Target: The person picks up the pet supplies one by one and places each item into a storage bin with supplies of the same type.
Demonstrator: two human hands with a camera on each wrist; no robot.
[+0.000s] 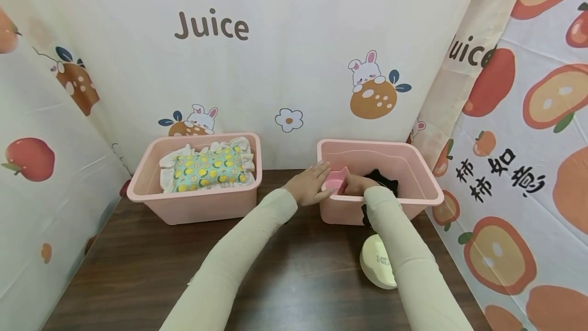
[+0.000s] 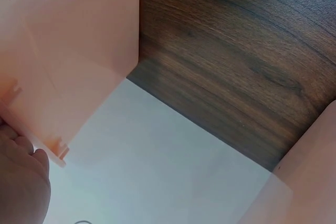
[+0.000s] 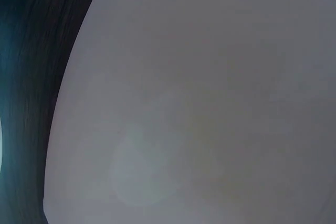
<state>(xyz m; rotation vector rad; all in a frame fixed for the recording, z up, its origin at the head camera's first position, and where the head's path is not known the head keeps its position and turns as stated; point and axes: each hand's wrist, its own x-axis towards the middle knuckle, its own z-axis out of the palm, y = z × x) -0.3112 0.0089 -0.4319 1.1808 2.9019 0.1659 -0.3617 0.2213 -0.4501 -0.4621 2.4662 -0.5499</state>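
Observation:
A pink bowl with pointed ear-like corners (image 1: 337,178) sits inside the left end of the right-hand pink bin (image 1: 427,188). My right hand (image 1: 358,185) reaches over the bin's front wall and pinches the bowl's right edge; its fingertips are partly hidden. My left hand (image 1: 309,185) rests on the bin's left rim, fingers extended, the thumb near the bowl. In the left wrist view, fingers (image 2: 23,153) of that hand touch the rim. Beside my right wrist a black item (image 1: 388,182) shows in the bin, partly covered. Only the bin's pale wall (image 3: 184,77) fills most of the right wrist view.
A second pink bin (image 1: 197,208) stands to the left, holding a lemon-print cushion with white ruffles (image 1: 209,168). On the dark wooden table (image 1: 294,280), a pale yellow rounded object with lettering (image 1: 374,259) lies partly under my right forearm. Printed curtains hang behind and at both sides.

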